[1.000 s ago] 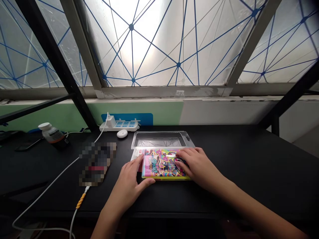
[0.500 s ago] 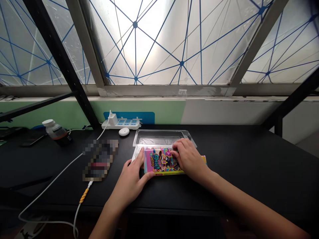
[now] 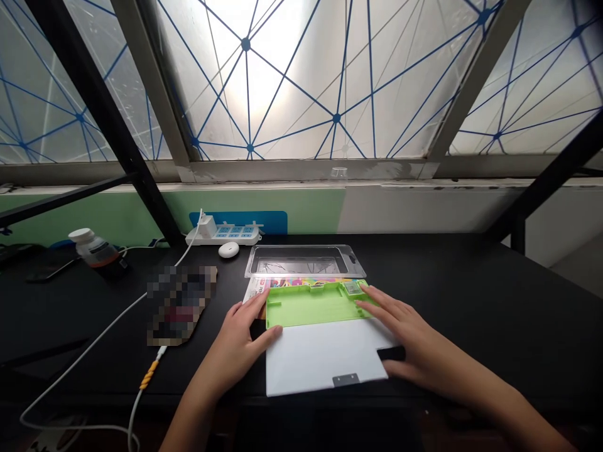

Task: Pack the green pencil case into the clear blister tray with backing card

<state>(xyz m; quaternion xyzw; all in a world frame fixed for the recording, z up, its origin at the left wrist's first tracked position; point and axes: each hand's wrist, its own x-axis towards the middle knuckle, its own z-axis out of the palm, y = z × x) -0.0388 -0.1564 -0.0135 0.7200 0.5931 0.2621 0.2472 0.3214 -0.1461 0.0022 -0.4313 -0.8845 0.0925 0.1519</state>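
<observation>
The case [image 3: 325, 333] that lay shut under both hands now lies open on the worktop [image 3: 490, 295], its green tray [image 3: 313, 306] facing up and its white lid [image 3: 320, 355] folded out toward the person, close to the worktop's near edge. Both hands are open and neither grips anything: the left hand [image 3: 233, 351] rests beside the tray's left edge, its thumb against it, while the right hand [image 3: 424, 358] lies spread, its fingertips [image 3: 369, 302] on the tray's far right corner. Clear plastic packaging [image 3: 304, 260] sits just beyond the case. Light, even pressure from both sides seems the best handling here, keeping the lid flat and the case from sliding over the edge.
</observation>
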